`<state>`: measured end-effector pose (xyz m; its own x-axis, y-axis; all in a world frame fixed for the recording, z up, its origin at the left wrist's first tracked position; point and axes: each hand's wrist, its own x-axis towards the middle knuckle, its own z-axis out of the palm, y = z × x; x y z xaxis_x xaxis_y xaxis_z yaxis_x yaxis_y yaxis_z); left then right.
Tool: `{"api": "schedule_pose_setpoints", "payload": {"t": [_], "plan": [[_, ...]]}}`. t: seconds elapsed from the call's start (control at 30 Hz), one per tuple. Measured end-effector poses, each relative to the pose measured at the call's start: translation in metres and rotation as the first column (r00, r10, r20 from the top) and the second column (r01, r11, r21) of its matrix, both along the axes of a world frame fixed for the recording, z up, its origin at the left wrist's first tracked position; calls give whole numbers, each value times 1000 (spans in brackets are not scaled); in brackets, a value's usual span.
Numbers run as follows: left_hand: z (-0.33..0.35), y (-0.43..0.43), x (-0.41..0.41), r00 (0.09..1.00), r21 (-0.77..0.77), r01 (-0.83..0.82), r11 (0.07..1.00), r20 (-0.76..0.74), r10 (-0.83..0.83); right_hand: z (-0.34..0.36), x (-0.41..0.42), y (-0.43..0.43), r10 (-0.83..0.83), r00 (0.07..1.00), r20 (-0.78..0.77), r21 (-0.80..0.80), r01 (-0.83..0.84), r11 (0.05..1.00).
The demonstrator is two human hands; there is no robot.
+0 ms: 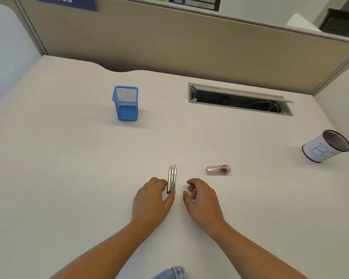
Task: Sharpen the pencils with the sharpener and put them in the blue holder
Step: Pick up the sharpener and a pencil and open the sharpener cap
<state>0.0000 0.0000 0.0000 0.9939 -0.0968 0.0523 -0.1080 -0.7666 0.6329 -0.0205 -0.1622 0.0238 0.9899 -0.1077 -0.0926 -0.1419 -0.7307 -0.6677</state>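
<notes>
Head: left hand (152,200) pinches pencils (172,176); right hand (201,200) loosely curled; blue holder (126,103) well apart.

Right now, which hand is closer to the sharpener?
Right. The right hand is just short of the sharpener, not touching; the left hand is farther off, at the pencils.

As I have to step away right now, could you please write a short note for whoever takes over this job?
Left hand: fingertips and thumb touch the back ends of the three pencils, lying side by side on the desk; grip unclear.
Right hand: loosely curled beside them, holding nothing.
Sharpener: on its side, right of the pencils, untouched.
Blue holder: upright, back left, no pencil in it.
Done: nothing yet. Left: sharpen all three, then put them in the holder.
</notes>
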Motion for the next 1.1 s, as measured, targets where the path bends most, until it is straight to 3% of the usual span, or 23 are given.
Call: {"api": "schedule_pose_setpoints", "payload": {"t": [0.07, 0.23, 0.53, 0.7, 0.93, 1.1], "plan": [[5, -8, 1, 994, -42, -74, 996, -81, 70, 2, 9, 0, -62, 997, -44, 74, 66, 995], [18, -26, 6, 942, -50, -267, 962, -226, 249, -2, 27, -8, -3, 990, -141, 190, 30, 981], [27, -29, 17, 739, -140, -578, 804, -507, 443, 3, 21, -43, 149, 950, -276, 388, -32, 921], [25, -26, 21, 705, -120, -598, 793, -548, 449, 7, 20, -49, 234, 915, -328, 481, -51, 875], [32, -20, 33, 696, -117, -538, 835, -620, 362, 8, 27, -40, 119, 919, -377, 489, 89, 868], [38, -12, 28, 752, -133, -498, 857, -558, 350, 13, 30, -37, 72, 916, -394, 487, 142, 862]]}}
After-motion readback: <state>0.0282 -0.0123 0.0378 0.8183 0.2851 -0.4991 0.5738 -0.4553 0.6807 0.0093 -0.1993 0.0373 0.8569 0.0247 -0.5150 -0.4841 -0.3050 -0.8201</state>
